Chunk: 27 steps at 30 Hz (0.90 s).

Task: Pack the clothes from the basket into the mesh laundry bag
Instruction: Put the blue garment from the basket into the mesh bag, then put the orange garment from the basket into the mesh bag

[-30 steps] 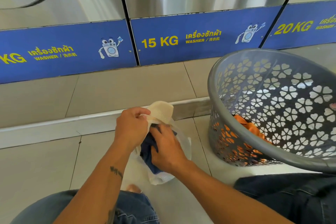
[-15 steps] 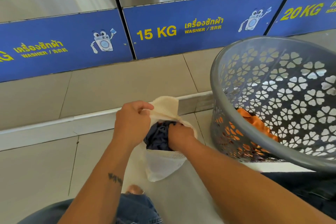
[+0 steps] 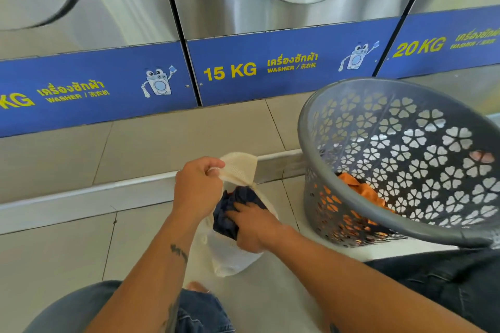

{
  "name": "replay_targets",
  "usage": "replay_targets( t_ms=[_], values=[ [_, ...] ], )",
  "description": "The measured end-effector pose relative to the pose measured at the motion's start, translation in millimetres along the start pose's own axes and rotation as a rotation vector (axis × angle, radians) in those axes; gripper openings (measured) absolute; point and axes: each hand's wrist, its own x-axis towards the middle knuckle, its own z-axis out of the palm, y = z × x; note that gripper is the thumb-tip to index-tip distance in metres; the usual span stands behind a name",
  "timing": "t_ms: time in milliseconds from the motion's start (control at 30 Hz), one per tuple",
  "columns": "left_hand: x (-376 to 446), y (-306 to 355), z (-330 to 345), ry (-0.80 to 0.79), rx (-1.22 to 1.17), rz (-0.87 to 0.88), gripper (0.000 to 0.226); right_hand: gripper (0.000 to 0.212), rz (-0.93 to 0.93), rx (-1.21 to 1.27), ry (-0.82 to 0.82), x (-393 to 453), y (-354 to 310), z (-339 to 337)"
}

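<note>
A white mesh laundry bag (image 3: 230, 257) hangs just above the tiled floor in the middle of the view. My left hand (image 3: 196, 188) pinches its cream upper rim and holds the mouth wide. A dark navy garment (image 3: 232, 207) bulges out of that mouth. My right hand (image 3: 254, 227) presses on the garment, fingers closed around its lower fold. To the right stands a grey plastic basket (image 3: 351, 211) with flower-shaped holes, tilted toward me. An orange garment (image 3: 362, 189) lies in its bottom.
A row of steel washers with blue panels (image 3: 270, 67) fills the wall ahead, above a tiled step (image 3: 135, 149) with a pale edge. My knees in jeans (image 3: 200, 311) frame the bottom of the view; a dark trouser leg (image 3: 446, 278) lies under the basket.
My right hand drew back a little out of the bag's mouth, with the navy garment still bunched under it. The camera tipped upward. My left hand kept its pinch on the rim.
</note>
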Motion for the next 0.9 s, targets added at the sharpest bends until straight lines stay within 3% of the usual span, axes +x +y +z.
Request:
replay_targets(
  t_ms=[67,200,300,400,467,633,767,900],
  values=[
    [-1,4,5,-0.031,0.006,0.008,0.028,0.038,-0.03,0.131,0.04,-21,1,-27],
    [-6,15,15,-0.048,0.012,0.009,0.028,0.035,-0.013,0.279,0.189,-81,22,-106],
    [-8,25,22,-0.043,-0.011,0.01,0.027,0.024,0.03,0.311,0.398,-127,55,-161],
    [-8,34,30,-0.026,-0.04,0.026,0.03,0.027,0.121,0.213,0.523,-148,100,-184],
    [-9,43,34,-0.009,-0.07,0.031,0.031,0.039,0.215,0.136,0.445,-146,131,-182],
    [-7,71,41,0.074,-0.168,0.086,0.03,0.088,0.458,-0.013,0.017,-114,188,-138],
    [5,81,49,0.134,-0.193,0.087,0.028,0.102,0.524,-0.135,-0.138,-84,213,-116],
    [17,62,72,-0.02,-0.087,-0.006,0.028,0.106,0.536,-0.205,-0.273,-55,232,-101]
  ],
)
